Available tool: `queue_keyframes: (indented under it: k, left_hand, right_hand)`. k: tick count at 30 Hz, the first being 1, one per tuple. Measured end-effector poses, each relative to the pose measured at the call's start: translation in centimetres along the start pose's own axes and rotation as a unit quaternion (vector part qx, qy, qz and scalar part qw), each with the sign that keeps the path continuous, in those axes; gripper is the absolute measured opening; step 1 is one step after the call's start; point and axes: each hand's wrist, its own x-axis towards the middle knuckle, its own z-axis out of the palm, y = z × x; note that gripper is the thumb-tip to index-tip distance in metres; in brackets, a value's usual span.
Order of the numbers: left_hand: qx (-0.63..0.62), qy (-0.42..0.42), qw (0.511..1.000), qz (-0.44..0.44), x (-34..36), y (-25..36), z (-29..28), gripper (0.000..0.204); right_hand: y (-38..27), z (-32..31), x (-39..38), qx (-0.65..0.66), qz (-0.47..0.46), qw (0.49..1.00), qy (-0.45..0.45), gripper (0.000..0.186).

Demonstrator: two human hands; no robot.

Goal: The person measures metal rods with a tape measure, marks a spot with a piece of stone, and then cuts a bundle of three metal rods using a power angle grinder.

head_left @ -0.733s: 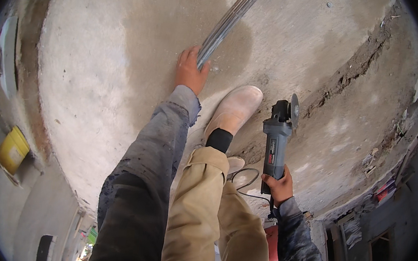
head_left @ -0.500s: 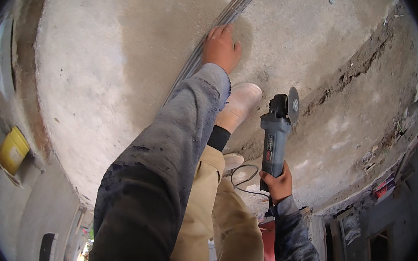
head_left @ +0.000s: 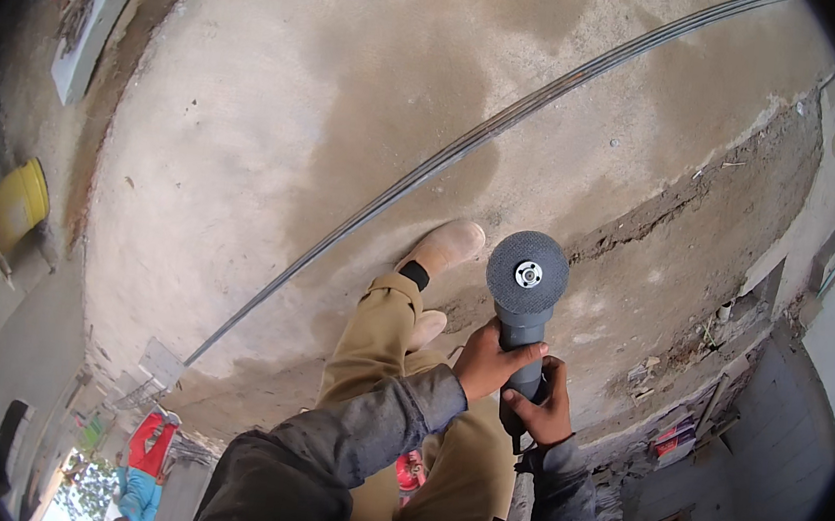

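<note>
Head view: both hands are closed on an angle grinder [head_left: 524,325], which points away from the wearer. The left hand [head_left: 486,362] wraps the body near the head, thumb laid across it; the right hand [head_left: 548,410] grips the rear, just behind and to the right of the left hand. Beyond the hands, the dark cutting disc [head_left: 507,291] turns its flat face and silver centre nut toward the camera. A bundle of thin metal rods [head_left: 464,145] crosses the concrete floor [head_left: 250,124] diagonally, ahead of the hands and down to their left. Between the left hand and the rods stand a dusty shoe [head_left: 452,245] and a tan trouser leg [head_left: 372,345], partly obstructing that side. Right of and ahead of the hands runs a broken strip of earth [head_left: 679,207]. Far left of the hands lies a yellow container [head_left: 22,202]; behind it, toward the lower left, is another person [head_left: 142,493] in blue and red.
</note>
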Motion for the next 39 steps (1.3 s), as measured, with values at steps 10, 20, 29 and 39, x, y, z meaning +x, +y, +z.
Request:
queue_keyframes:
  k: [10,20,29,39]
  left_hand:
    - [0.372,-0.16,0.91,0.088,-23.0,5.7,-2.8,0.023]
    - [0.459,-0.01,0.888,-0.006,-41.7,-1.8,6.6,0.021]
    - [0.539,0.104,0.819,0.166,-42.7,-6.9,5.5,0.022]
    - [0.472,0.179,0.856,0.115,-44.1,-9.9,1.3,0.022]
  right_hand:
    - [-4.2,-10.9,-7.3,0.076,0.16,0.935,-0.308,0.05]
    - [1.0,-18.3,-31.5,0.065,0.221,0.919,-0.319,0.065]
    - [1.2,-16.3,-32.5,0.005,-0.004,0.986,-0.167,0.061]
    - [-4.1,-10.7,-32.7,-0.162,-0.05,0.968,-0.186,0.055]
